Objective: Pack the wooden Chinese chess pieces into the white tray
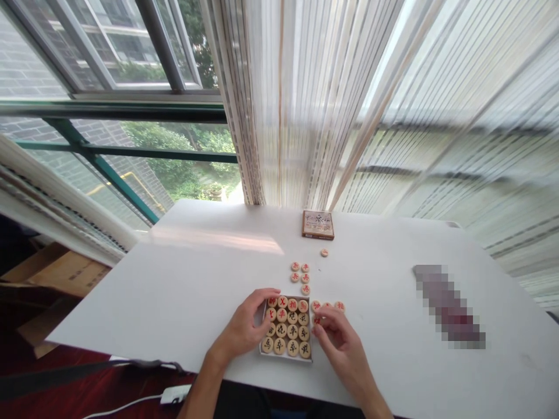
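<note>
A left hand, thumb and forefinger apart, touches a shallow white box of round, pale wooden pieces on a white table; just right of the box, a right hand pinches a red-marked wooden disc.

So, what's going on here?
A person's left hand rests at the left side of a shallow box holding four rows of round pieces; the right hand pinches a red-marked piece beside it. More loose pieces lie on the table beyond and to the right; a printed box sits farther back.
</note>
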### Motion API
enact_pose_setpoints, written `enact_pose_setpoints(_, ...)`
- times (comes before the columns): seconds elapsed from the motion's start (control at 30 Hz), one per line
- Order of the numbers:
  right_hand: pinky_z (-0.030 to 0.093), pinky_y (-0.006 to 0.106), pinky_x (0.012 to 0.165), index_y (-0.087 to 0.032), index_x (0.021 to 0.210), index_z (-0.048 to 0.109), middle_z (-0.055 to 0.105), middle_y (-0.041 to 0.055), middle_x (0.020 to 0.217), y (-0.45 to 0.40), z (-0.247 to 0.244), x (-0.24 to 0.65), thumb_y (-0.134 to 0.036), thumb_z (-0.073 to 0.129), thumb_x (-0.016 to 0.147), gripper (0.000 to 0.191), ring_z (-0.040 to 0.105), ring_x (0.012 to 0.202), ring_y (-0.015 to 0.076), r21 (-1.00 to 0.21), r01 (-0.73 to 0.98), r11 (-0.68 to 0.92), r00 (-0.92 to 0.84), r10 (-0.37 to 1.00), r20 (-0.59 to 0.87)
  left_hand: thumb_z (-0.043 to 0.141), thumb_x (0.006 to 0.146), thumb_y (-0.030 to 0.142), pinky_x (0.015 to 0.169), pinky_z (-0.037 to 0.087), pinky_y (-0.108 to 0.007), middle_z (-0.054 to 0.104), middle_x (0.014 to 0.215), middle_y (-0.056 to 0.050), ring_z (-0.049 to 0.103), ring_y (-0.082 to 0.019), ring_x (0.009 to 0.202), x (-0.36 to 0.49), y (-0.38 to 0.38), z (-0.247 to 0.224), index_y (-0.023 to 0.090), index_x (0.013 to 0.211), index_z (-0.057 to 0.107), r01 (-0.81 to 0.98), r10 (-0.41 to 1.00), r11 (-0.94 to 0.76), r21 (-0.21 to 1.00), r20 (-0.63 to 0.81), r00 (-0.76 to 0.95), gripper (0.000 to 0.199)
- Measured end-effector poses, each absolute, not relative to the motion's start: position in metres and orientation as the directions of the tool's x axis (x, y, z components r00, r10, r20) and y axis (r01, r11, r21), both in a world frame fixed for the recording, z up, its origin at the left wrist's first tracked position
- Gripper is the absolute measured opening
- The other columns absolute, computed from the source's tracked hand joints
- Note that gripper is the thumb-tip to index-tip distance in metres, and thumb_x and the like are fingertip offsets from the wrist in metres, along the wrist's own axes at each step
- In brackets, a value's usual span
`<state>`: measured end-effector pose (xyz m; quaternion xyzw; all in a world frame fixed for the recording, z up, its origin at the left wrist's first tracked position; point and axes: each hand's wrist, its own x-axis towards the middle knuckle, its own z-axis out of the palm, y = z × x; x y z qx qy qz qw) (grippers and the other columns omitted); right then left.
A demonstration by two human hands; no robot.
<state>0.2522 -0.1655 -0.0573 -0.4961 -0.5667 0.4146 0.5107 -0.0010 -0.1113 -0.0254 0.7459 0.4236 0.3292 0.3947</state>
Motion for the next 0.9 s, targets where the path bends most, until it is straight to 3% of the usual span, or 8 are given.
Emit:
enact_pose_setpoints(0.13,0.059,0.037,0.087,-0.026,0.116,0.063,0.062,0.0102,0.118,-0.163,-0.060,0.253,-0.032,0.064,0.093,0.024,0.067,0.089,0.0197,-0.974,0.134,0.184,0.025,0.982,0.189,0.054,0.089,0.014,0.110,0.047,-0.039,0.058,0.134,-0.008,0.055,-0.023,0.126,0.000,-0.111,-0.025,0.025,0.129,0.056,0.375,0.893,-0.337,0.863,0.167,0.418,0.041)
enact_pose_setpoints(0.4,0.060,0.036,0.088,-0.027,0.118,0.064,0.061,0.0096,0.124,-0.162,-0.059,0.251,-0.033,0.065,0.092,0.026,0.068,0.093,0.0195,-0.981,0.108,0.162,0.016,0.986,0.165,0.061,0.089,0.024,0.109,0.047,-0.043,0.058,0.133,-0.011,0.055,-0.026,0.126,0.002,-0.111,-0.028,0.023,0.127,0.058,0.375,0.906,-0.350,0.858,0.209,0.368,0.038)
enact_pose_setpoints(0.6,0.061,0.038,0.091,-0.028,0.121,0.066,0.062,0.0098,0.127,-0.164,-0.059,0.250,-0.034,0.066,0.092,0.030,0.070,0.093,0.0204,-0.979,0.126,0.160,0.028,0.986,0.165,0.059,0.092,0.027,0.109,0.045,-0.045,0.059,0.129,-0.010,0.054,-0.025,0.125,0.001,-0.115,-0.020,0.023,0.116,0.062,0.390,0.913,-0.389,0.835,0.293,0.284,0.024)
enact_pose_setpoints(0.77,0.059,0.039,0.093,-0.027,0.118,0.068,0.067,0.0085,0.119,-0.166,-0.053,0.247,-0.033,0.066,0.092,0.027,0.069,0.103,0.0231,-0.980,0.098,0.172,0.023,0.984,0.175,0.060,0.093,0.027,0.103,0.050,-0.040,0.065,0.119,-0.008,0.059,-0.024,0.117,0.025,-0.126,0.004,0.024,0.112,0.063,0.366,0.862,-0.480,0.797,0.350,0.368,0.020)
enact_pose_setpoints(0.9,0.058,0.040,0.096,-0.026,0.110,0.071,0.069,0.0078,0.112,-0.167,-0.045,0.242,-0.033,0.066,0.092,0.020,0.067,0.108,0.0247,-0.983,0.046,0.176,-0.013,0.984,0.175,0.061,0.093,0.030,0.100,0.052,-0.037,0.067,0.117,-0.006,0.063,-0.022,0.112,0.044,-0.130,0.013,0.026,0.117,0.062,0.359,0.852,-0.472,0.806,0.310,0.422,0.024)
